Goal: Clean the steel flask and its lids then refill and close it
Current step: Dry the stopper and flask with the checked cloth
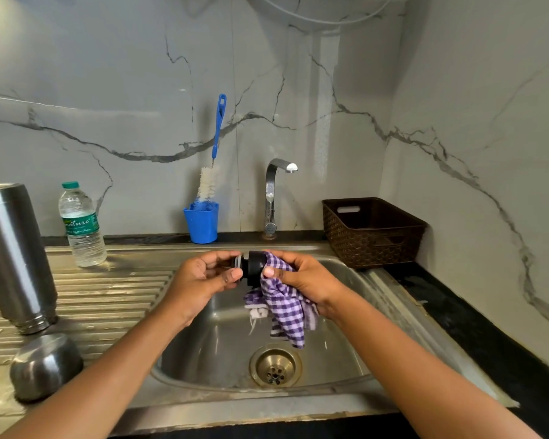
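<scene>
Stopper [255, 267] of black plastic is held above the sink [358, 315] between two hands. The left hand [203, 278] is curled round its narrow, ringed end, which is pinched by thumb and fingertips. The wide end is gripped by the right hand [301, 277] through a purple checked cloth [287, 308], whose loose tail hangs below the right fingers. Well left of the left fingers, the steel flask [13, 248] is stood mouth down on the drainboard [108, 293] – the steel cup lid [45, 365], apparently dome up, is set just before it. Beyond the fingertips a tap [271, 191] is seen.
</scene>
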{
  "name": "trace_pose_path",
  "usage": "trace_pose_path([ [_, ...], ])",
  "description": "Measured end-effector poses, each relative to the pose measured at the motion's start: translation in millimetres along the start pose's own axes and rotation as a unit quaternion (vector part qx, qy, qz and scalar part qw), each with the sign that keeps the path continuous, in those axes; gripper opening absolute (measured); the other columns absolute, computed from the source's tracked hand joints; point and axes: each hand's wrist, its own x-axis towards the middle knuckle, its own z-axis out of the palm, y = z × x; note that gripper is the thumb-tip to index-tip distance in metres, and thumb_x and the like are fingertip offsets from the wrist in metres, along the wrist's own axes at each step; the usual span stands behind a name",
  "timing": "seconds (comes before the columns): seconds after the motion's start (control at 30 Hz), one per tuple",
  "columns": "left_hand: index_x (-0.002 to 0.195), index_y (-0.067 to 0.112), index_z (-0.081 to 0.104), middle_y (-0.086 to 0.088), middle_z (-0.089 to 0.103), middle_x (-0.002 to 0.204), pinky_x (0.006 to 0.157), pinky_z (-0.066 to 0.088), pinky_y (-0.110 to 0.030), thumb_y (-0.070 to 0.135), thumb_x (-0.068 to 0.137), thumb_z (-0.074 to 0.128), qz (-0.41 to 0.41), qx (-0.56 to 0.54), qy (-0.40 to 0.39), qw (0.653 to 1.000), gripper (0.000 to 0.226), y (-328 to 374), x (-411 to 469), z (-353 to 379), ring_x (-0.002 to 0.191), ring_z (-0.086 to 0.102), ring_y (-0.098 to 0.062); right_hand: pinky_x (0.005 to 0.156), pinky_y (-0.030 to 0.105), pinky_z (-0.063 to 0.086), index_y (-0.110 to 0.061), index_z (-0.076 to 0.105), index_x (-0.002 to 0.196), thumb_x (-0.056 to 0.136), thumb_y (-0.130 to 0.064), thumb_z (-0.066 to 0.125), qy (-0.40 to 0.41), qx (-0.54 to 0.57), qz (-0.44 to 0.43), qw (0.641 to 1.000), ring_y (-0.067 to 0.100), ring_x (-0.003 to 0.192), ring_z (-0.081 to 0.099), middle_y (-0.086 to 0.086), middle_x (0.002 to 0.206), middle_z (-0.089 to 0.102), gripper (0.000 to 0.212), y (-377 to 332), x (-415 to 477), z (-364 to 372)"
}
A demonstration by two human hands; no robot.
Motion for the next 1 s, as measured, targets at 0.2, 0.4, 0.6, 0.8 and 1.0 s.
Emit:
trace_pose_path([
  [0.2,0.102,0.014,0.066,0.000,0.075,0.084,0.066,0.057,-0.022,0.001,0.079,0.064,-0.013,-0.049,0.051,0.997,0.026,4,-1,-2,0.075,0.071,-0.013,0.081,0.038,0.056,-0.015,0.071,0.094,0.079,-0.006,0.071,0.144,-0.104,-0.112,0.978,0.022,0.082,0.068,0.009,0.088,0.073,0.017,-7,2,-10],
  [0.4,0.104,0.012,0.066,-0.005,0.074,0.089,0.064,0.057,-0.022,0.008,0.075,0.066,-0.032,-0.080,0.054,0.995,0.030,1,-2,0,0.079,0.071,-0.015,0.090,0.037,0.053,-0.013,0.057,0.123,0.090,-0.013,0.058,0.023,0.004,-0.064,0.998,0.025,0.097,0.065,0.013,0.109,0.067,0.033,-16,-2,-11],
  [0.6,0.096,0.002,0.065,-0.013,0.072,0.077,0.055,0.056,-0.020,0.022,0.072,0.062,-0.105,-0.143,0.022,0.984,0.032,2,-1,-1,0.064,0.069,-0.016,0.102,0.011,0.034,-0.019,0.051,0.133,0.086,-0.018,0.067,0.036,-0.492,-0.310,0.813,0.001,0.117,0.049,-0.002,0.130,0.057,0.050,-15,-3,-7],
  [0.8,0.097,-0.002,0.066,-0.020,0.071,0.084,0.053,0.056,-0.020,0.024,0.065,0.073,-0.149,-0.153,-0.008,0.977,0.042,1,-1,-1,0.065,0.071,-0.017,0.080,0.028,0.051,-0.010,0.061,0.110,0.084,-0.017,0.067,0.110,-0.566,-0.383,0.721,0.016,0.095,0.062,0.002,0.105,0.063,0.028,-10,-2,-4],
  [1.0,0.100,0.000,0.066,-0.018,0.073,0.083,0.055,0.057,-0.021,0.032,0.062,0.075,-0.167,-0.144,-0.025,0.975,0.051,0,-1,-2,0.066,0.071,-0.017,0.066,0.028,0.049,-0.007,0.060,0.105,0.080,-0.013,0.066,0.137,-0.620,-0.390,0.666,0.021,0.083,0.063,0.005,0.096,0.064,0.027,-6,-2,3],
])
